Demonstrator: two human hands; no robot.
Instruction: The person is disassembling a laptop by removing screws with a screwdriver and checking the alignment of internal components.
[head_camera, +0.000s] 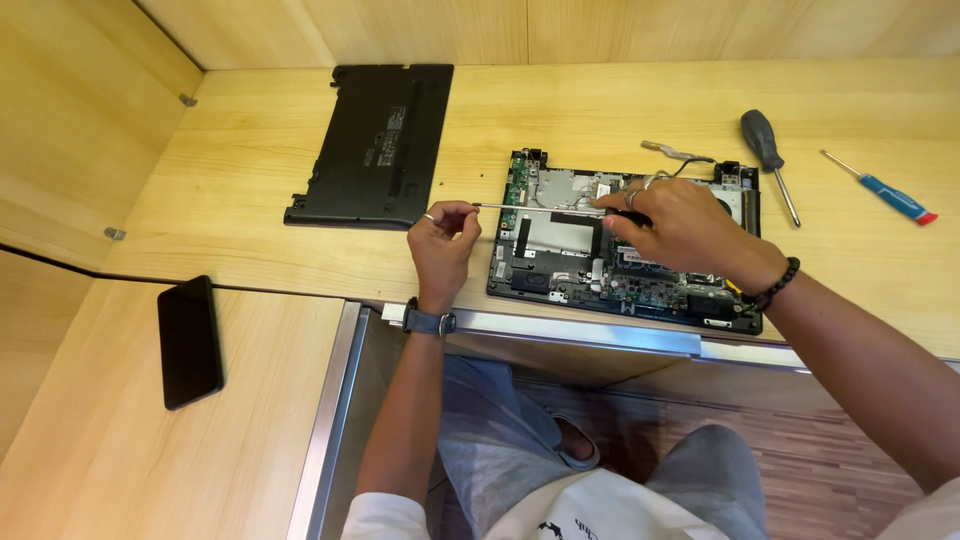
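screwdriver (540, 209) held level over open laptop (560, 265); tip pinched by left hand (443, 240) | handle gripped by right hand (685, 228) | judged light, stiff, slim; best held at handle; board fragile

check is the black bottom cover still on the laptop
No, the black bottom cover lies on the desk left of the opened laptop.

Opened laptop (620, 250) on the desk (250, 150), parts around it

Removed cover (372, 145) lies left of the laptop; two screwdrivers (768, 160) lie right of it, behind the right hand (685, 225); phone (189, 341) on the lower side surface, far left.
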